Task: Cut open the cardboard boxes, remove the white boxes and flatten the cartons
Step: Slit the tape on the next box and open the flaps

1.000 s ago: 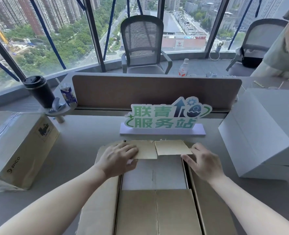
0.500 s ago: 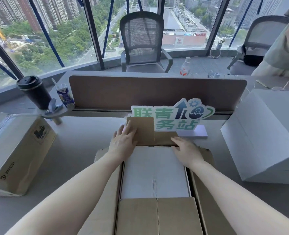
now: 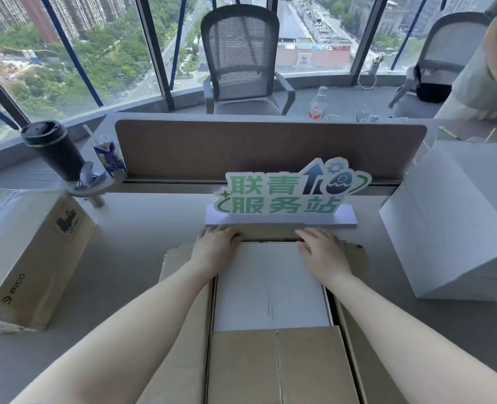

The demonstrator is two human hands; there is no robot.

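Head view: one frame marked now, listed near to far.
Open carton: 1 brown corrugated cardboard carton (image 3: pixel 276 365) on the grey desk (image 3: pixel 136 258), top opened. Near pair of flaps folded shut over its near end; side flaps spread out flat left and right.
White box inside: 1 flat white box (image 3: pixel 270 287) lying in the carton, top face exposed between the near flaps and the hands.
Left hand: left hand (image 3: pixel 216 247) palm down at the far left corner of the carton, fingers slightly bent, pressing the far flap (image 3: pixel 270 233) down outward. Not grasping.
Right hand: right hand (image 3: pixel 321 252) palm down at the far right corner, fingers spread, resting on the white box's edge and the flap. Not grasping.
Other cartons: 1 sealed brown cardboard carton with taped top (image 3: pixel 28 258) on the left.
Other white boxes: 1 large white box (image 3: pixel 457 223) on the right, out of its carton.
Far items: 1 green-and-white sign on a pale base (image 3: pixel 288 193) just behind the flap; 1 black tumbler (image 3: pixel 52 150); 1 small drink carton with straw (image 3: pixel 109 156); 1 brown desk divider (image 3: pixel 270 147); 2 mesh office chairs; 1 clear bottle (image 3: pixel 317 103).
Change: 0.5 s ago the far flaps stood upright in front of the sign; now pushed down flat, sign fully visible. 1.0 s ago they lay folded inward over the white box.
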